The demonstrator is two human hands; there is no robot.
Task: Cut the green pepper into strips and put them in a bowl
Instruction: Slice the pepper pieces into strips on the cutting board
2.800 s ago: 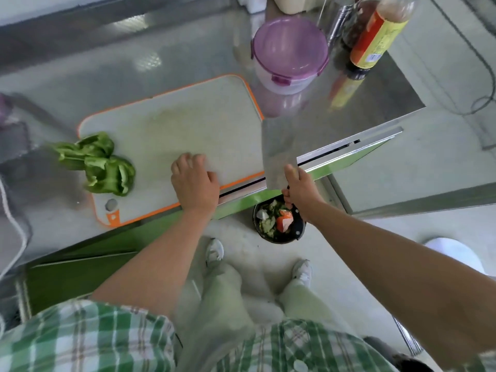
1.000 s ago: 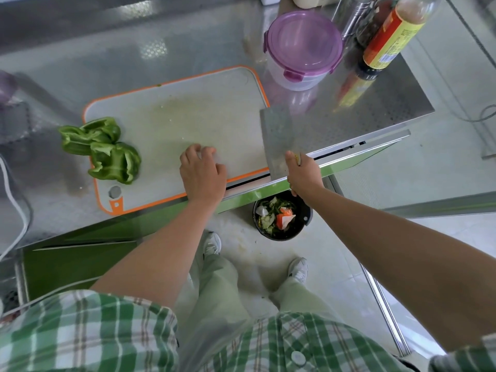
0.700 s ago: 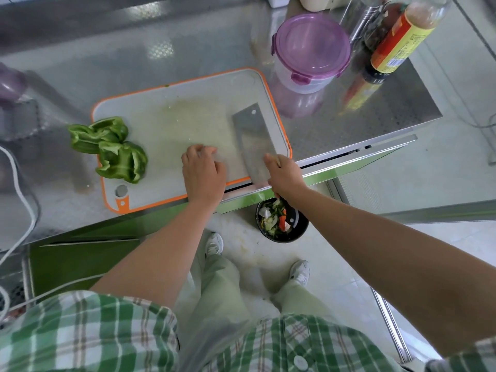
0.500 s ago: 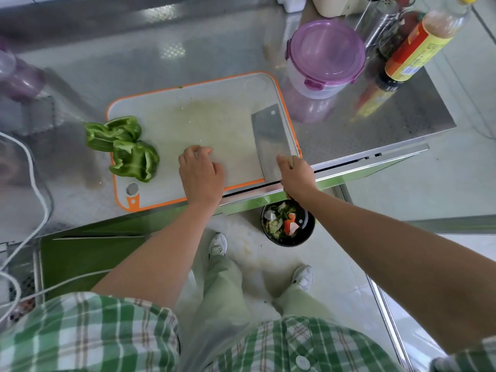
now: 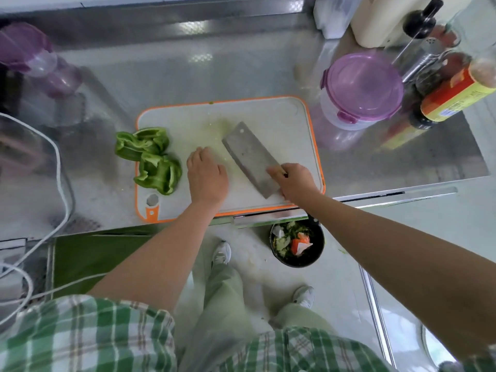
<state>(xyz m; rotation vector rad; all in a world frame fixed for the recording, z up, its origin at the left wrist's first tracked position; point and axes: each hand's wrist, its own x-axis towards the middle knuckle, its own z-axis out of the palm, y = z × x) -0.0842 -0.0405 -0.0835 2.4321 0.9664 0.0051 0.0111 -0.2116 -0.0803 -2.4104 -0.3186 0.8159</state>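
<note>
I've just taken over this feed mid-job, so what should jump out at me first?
The big grey cleaver, gripped by the right hand, slants across the middle of the orange-rimmed cutting board, broad side up. Bright green pepper pieces sit in large chunks at the board's left edge, just beyond the left hand resting on the board. A purple-lidded tub stands on the counter behind the board's right corner.

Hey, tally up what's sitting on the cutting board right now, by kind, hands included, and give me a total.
green pepper pieces: 2
cleaver: 1
hands, left hand and right hand: 2
Total: 5
</note>
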